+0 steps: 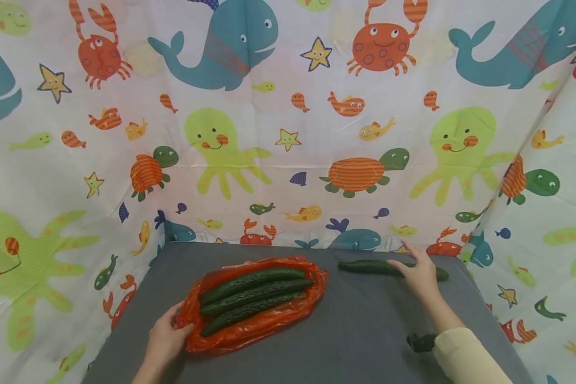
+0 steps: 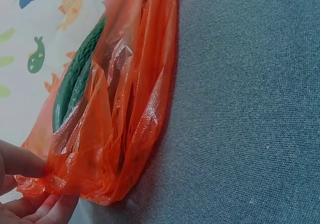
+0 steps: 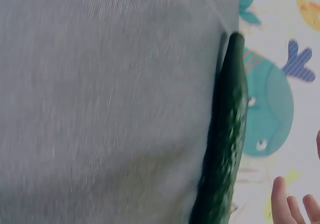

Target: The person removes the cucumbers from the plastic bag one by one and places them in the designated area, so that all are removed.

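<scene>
My left hand point(image 1: 163, 337) pinches the near left end of an orange plastic bag point(image 1: 230, 344). Three dark green cucumbers point(image 1: 254, 293) lie side by side in the bag's open top. The left wrist view shows finger and thumb gripping the crumpled bag point(image 2: 112, 149), with part of the cucumbers point(image 2: 75, 86) above the film. At the far right, another cucumber point(image 1: 367, 267) lies on the table. My right hand point(image 1: 422, 274) is over its right half, fingers spread apart. In the right wrist view, fingers point(image 3: 281, 204) show at the lower right, apart from the cucumber point(image 3: 227, 134).
A grey cloth-covered table point(image 1: 360, 330) lies beneath everything. White curtains with sea animals point(image 1: 288, 176) stand along its back and both sides. The lone cucumber lies near the back edge. A small black device point(image 1: 421, 342) sits at the right wrist.
</scene>
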Motion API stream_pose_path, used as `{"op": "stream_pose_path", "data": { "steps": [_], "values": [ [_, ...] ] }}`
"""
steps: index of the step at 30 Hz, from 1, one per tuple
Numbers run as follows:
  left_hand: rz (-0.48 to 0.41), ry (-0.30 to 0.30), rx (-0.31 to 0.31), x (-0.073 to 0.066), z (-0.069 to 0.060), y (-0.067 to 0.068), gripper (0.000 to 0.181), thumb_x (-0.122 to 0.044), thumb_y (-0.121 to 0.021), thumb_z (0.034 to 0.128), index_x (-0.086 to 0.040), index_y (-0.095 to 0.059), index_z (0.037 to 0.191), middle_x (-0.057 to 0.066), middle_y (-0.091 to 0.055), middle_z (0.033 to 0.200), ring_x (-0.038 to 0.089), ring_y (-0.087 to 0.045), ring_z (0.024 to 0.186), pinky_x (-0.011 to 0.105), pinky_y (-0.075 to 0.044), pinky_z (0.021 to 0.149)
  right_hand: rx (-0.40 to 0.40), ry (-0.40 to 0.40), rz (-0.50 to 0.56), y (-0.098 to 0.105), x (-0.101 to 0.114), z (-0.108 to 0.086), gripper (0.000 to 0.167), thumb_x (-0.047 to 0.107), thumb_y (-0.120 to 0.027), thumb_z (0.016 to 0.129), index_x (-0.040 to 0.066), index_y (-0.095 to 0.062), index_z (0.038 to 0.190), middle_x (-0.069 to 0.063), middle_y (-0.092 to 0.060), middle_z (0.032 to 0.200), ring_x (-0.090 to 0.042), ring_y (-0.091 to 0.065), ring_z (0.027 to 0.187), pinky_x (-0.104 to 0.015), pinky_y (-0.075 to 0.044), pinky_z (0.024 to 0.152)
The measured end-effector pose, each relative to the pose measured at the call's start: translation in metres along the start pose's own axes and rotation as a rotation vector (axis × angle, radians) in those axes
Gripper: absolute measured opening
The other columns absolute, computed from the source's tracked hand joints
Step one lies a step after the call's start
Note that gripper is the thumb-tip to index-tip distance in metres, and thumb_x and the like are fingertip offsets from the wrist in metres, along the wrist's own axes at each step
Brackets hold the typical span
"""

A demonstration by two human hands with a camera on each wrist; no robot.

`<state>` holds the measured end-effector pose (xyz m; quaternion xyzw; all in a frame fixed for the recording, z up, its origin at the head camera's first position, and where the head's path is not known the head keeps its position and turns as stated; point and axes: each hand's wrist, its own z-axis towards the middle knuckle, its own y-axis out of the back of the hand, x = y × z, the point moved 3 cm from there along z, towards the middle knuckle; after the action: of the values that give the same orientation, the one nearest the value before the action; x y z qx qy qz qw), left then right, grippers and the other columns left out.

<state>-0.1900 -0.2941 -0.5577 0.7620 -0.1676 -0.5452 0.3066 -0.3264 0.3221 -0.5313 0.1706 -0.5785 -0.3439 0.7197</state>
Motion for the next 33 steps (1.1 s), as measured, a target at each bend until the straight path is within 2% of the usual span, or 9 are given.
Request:
{"op": "stream_pose_path", "data": {
  "steps": [4, 9, 12, 17, 20, 23, 25, 28, 33],
  "values": [
    [-0.009, -0.007, 0.0, 0.001, 0.0, -0.001, 0.065, -0.015, -0.073, 0.0886, -0.005, -0.048, 0.148, 0.029, -0.066, 0.125, 0.036, -0.07, 0.103, 0.045, -0.06, 0.077, 0.025, 0.006, 0.076, -0.01, 0.015, -0.005, 0.086, 0.032, -0.082, 0.085, 0.019, -0.038, 0.157, -0.019, -0.044, 0.155, -0.044, -0.051, 0.133, -0.069, -0.039, 0.104],
    [-0.026, 0.01, 0.016, 0.001, 0.001, -0.002, 0.066, -0.017, -0.073, 0.0896, -0.005, -0.047, 0.149, 0.03, -0.064, 0.128, 0.037, -0.069, 0.104, 0.044, -0.06, 0.075, 0.084, 0.025, 0.129, -0.022, 0.036, -0.011, 0.088, 0.037, -0.081, 0.085, 0.025, -0.035, 0.159, -0.016, -0.037, 0.161, -0.042, -0.046, 0.138, -0.068, -0.038, 0.106],
    [-0.029, 0.012, 0.016, 0.0, -0.001, -0.001, 0.066, -0.017, -0.073, 0.0898, -0.005, -0.047, 0.149, 0.03, -0.064, 0.128, 0.036, -0.07, 0.102, 0.043, -0.06, 0.073, 0.114, 0.021, 0.169, -0.03, 0.049, -0.014, 0.087, 0.039, -0.08, 0.085, 0.027, -0.034, 0.159, -0.015, -0.039, 0.16, -0.04, -0.047, 0.138, -0.065, -0.043, 0.104],
    [-0.028, 0.004, 0.015, 0.0, -0.001, 0.0, 0.066, -0.016, -0.073, 0.0902, -0.004, -0.046, 0.149, 0.031, -0.063, 0.128, 0.035, -0.071, 0.101, 0.042, -0.06, 0.072, 0.155, 0.034, 0.227, -0.042, 0.069, -0.019, 0.086, 0.039, -0.08, 0.085, 0.029, -0.035, 0.158, -0.012, -0.041, 0.159, -0.038, -0.047, 0.139, -0.065, -0.043, 0.105],
    [-0.029, 0.005, 0.024, 0.0, -0.002, 0.0, 0.066, -0.016, -0.073, 0.0907, -0.003, -0.045, 0.149, 0.031, -0.062, 0.13, 0.036, -0.071, 0.102, 0.042, -0.061, 0.073, 0.156, 0.092, 0.22, -0.049, 0.08, -0.022, 0.084, 0.035, -0.082, 0.083, 0.028, -0.041, 0.156, -0.011, -0.041, 0.159, -0.036, -0.05, 0.136, -0.066, -0.04, 0.107],
    [-0.024, 0.008, 0.029, -0.001, -0.003, 0.0, 0.066, -0.016, -0.072, 0.0911, -0.003, -0.045, 0.15, 0.032, -0.062, 0.13, 0.038, -0.07, 0.103, 0.043, -0.06, 0.073, 0.125, 0.17, 0.193, -0.056, 0.089, -0.025, 0.081, 0.029, -0.085, 0.08, 0.023, -0.047, 0.152, -0.011, -0.048, 0.154, -0.035, -0.055, 0.132, -0.059, -0.048, 0.101],
    [-0.017, 0.008, 0.03, -0.001, -0.004, 0.001, 0.066, -0.017, -0.072, 0.0912, -0.003, -0.044, 0.15, 0.032, -0.061, 0.13, 0.039, -0.069, 0.104, 0.043, -0.06, 0.073, 0.111, 0.203, 0.192, -0.061, 0.095, -0.028, 0.08, 0.026, -0.087, 0.079, 0.021, -0.05, 0.15, -0.011, -0.052, 0.15, -0.034, -0.056, 0.13, -0.052, -0.056, 0.092],
    [-0.013, 0.008, 0.033, -0.002, -0.003, 0.0, 0.066, -0.017, -0.072, 0.0916, -0.003, -0.044, 0.15, 0.033, -0.06, 0.131, 0.041, -0.068, 0.107, 0.044, -0.06, 0.074, 0.106, 0.218, 0.215, -0.067, 0.102, -0.032, 0.079, 0.024, -0.087, 0.078, 0.021, -0.053, 0.148, -0.01, -0.055, 0.147, -0.033, -0.058, 0.128, -0.043, -0.061, 0.079],
    [-0.009, 0.004, 0.027, -0.002, -0.004, -0.001, 0.066, -0.016, -0.071, 0.0914, -0.002, -0.044, 0.149, 0.033, -0.061, 0.131, 0.041, -0.068, 0.107, 0.045, -0.06, 0.076, 0.125, 0.226, 0.252, -0.08, 0.11, -0.042, 0.076, 0.021, -0.088, 0.077, 0.018, -0.055, 0.146, -0.01, -0.059, 0.142, -0.033, -0.06, 0.126, -0.046, -0.059, 0.084]
  ]
}}
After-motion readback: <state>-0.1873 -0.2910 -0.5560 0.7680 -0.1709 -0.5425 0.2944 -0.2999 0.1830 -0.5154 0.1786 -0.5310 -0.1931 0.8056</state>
